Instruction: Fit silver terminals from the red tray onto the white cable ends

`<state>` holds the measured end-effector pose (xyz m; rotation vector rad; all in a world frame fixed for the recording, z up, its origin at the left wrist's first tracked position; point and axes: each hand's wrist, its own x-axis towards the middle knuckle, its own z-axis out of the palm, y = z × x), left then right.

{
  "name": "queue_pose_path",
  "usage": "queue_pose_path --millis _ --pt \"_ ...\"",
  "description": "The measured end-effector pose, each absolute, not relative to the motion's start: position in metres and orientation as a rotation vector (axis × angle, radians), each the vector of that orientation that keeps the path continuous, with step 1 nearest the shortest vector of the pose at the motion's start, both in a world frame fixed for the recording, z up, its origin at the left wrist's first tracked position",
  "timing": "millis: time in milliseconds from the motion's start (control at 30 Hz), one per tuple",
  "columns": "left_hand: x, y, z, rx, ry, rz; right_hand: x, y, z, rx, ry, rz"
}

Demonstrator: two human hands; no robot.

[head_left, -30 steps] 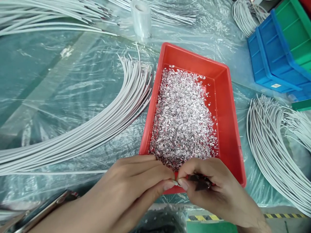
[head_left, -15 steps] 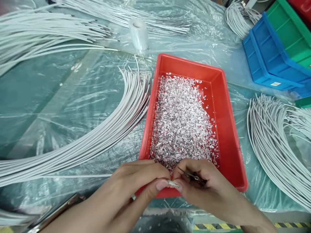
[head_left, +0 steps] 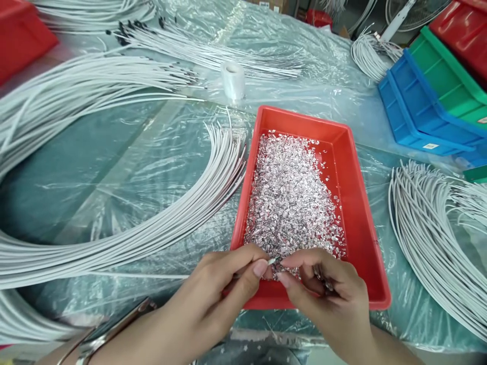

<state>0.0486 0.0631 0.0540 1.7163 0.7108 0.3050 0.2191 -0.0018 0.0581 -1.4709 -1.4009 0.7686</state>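
Pinched between thumb and forefinger of my left hand [head_left: 228, 284] is the end of a white cable [head_left: 271, 261], its stripped tip pointing right. My right hand [head_left: 335, 291] has its thumb and forefinger slightly apart beside that tip. A small dark metal tool [head_left: 327, 285] is tucked under its curled fingers; its kind is mostly hidden. Both hands are over the near edge of a red plastic tray [head_left: 365, 218]. Silvery foil scraps [head_left: 292, 192] cover much of the tray's floor.
A bundle of white cables [head_left: 182, 213] curves in from the left, its ends near the tray. Another cable coil [head_left: 422, 233] lies right. A clear film roll [head_left: 233, 81] stands behind, and stacked blue bins [head_left: 422, 106] are at back right. Plastic film covers the table.
My right thumb and forefinger have come off the cable tip and opened slightly. The tip now shows between the hands. The whole view has shifted, showing more of the table's far side.
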Motion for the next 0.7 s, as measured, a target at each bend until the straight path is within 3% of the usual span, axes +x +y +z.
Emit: queue_pose_path --millis 700 --pt "0.0467 0.055 0.0477 1.8 0.679 0.389 0.2093 -0.0022 0.0537 -1.539 -1.273 0.824"
